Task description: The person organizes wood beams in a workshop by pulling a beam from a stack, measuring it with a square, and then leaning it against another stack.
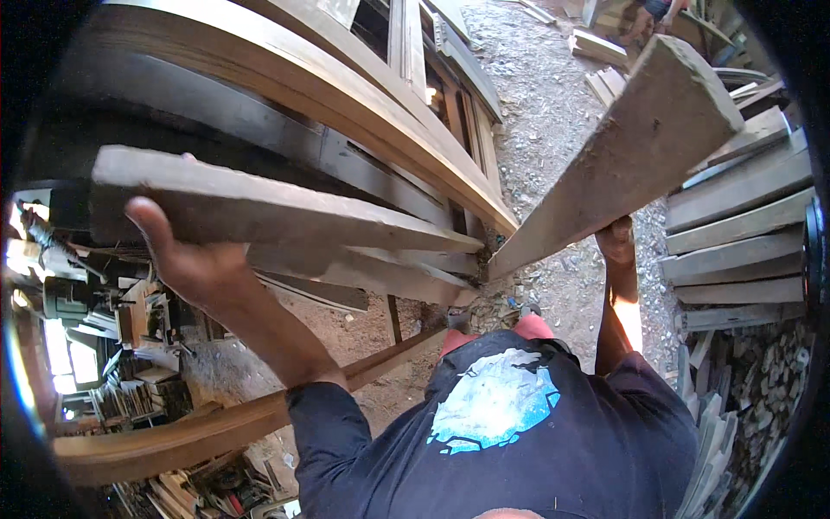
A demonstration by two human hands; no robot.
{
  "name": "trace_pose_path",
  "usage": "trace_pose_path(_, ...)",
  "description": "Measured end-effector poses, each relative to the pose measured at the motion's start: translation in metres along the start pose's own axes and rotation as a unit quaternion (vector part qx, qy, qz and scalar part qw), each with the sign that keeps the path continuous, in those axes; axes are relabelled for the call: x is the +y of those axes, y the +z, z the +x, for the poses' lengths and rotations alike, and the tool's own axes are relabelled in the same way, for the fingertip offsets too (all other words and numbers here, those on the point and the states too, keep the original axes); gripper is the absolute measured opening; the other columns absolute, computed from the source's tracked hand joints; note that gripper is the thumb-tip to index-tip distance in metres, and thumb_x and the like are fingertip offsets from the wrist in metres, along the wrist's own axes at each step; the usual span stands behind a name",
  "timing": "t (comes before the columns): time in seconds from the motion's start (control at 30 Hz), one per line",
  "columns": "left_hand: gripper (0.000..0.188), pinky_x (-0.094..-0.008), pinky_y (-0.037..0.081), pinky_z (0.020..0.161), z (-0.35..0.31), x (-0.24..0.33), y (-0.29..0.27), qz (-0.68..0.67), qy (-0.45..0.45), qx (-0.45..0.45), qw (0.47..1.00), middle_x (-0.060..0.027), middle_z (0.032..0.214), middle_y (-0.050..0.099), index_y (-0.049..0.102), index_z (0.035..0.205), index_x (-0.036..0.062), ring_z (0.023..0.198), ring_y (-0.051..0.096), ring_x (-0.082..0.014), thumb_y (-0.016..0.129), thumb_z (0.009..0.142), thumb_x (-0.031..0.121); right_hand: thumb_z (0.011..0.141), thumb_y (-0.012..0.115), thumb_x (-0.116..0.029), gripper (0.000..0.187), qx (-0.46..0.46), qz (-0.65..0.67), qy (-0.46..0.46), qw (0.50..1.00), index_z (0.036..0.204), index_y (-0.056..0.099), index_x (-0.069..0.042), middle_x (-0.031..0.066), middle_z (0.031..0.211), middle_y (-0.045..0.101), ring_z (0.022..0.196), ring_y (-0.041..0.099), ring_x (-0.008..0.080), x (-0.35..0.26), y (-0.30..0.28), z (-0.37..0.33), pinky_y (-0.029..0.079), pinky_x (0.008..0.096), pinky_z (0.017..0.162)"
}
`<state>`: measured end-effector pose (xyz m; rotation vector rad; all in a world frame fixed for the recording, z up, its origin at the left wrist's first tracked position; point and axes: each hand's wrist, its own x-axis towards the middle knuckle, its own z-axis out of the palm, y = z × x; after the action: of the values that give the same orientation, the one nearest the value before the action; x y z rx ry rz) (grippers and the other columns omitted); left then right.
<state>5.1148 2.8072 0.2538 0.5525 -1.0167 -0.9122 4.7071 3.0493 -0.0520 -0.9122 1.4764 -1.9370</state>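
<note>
Left hand (192,270): gripping the near end of the left plank (294,216), thumb against its face. This plank extends ahead and rightward of that hand; thick, grey-brown, straight, upper edge paler and rough. Right hand (616,242): closed on the lower edge of the right plank (635,143), fingers partly hidden. This plank rises above that hand; broad brown face, dark-specked, edges worn. Lower ends converge between the hands; contact cannot be determined.

The upper-right board (635,143) is rough, matt wood — faintly scarred; the centre-left board (285,210) looks as dull, also wood. The upper-left beam (346,99) is wood too — smoother, more even. The shirt (596,437) at bottom centre is matt cloth; the ground (527,99) at top centre is gritty.
</note>
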Motion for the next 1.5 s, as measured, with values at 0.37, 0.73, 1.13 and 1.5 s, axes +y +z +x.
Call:
trace_pose_path(0.37,0.076,-0.0533,0.049,0.095,0.078,0.032,0.034,-0.017,-0.02,-0.012,1.0,-0.016,0.12,0.062,0.056,0.124,-0.0025,0.111,0.059,-0.033,0.087,0.067,0.037,0.084,0.051,-0.073,0.091,-0.053,-0.022,-0.023,0.998,0.136,0.041,0.001,0.0143,0.134,0.05,0.121,0.048,0.0289,0.041,-0.01,0.043,0.037,0.0431,0.103)
trace_pose_path(0.73,0.067,-0.047,0.051,0.094,0.09,0.004,0.04,0.032,0.023,0.03,0.999,-0.0134,0.121,0.061,0.056,0.126,0.0023,0.107,0.059,-0.0289,0.083,0.074,0.035,0.074,0.053,-0.082,0.107,-0.042,-0.046,0.08,0.995,0.139,0.036,0.001,0.0144,0.135,0.048,0.123,0.046,0.0283,0.015,0.013,0.045,0.037,0.0432,0.104)
trace_pose_path(1.13,0.061,-0.0492,0.053,0.095,0.043,-0.158,0.006,0.003,0.007,0.071,0.997,-0.0127,0.129,0.055,0.043,0.135,0.0114,0.114,0.055,-0.0301,0.075,0.083,0.014,0.079,0.049,-0.077,0.096,-0.008,-0.074,0.041,0.996,0.132,0.043,0.002,0.0132,0.128,0.053,0.118,0.049,0.0279,0.045,-0.009,0.038,0.039,0.0413,0.1)
trace_pose_path(1.5,0.089,-0.0565,0.026,0.108,0.055,-0.203,-0.009,0.608,-0.042,0.054,0.791,-0.0346,0.147,0.021,0.014,0.14,-0.0165,0.138,0.023,-0.0445,0.06,0.091,0.042,0.08,0.054,-0.074,0.092,-0.048,0.013,0.001,0.999,0.135,0.043,0.0,0.0126,0.13,0.053,0.119,0.051,0.0286,0.059,-0.021,0.052,0.038,0.0432,0.103)
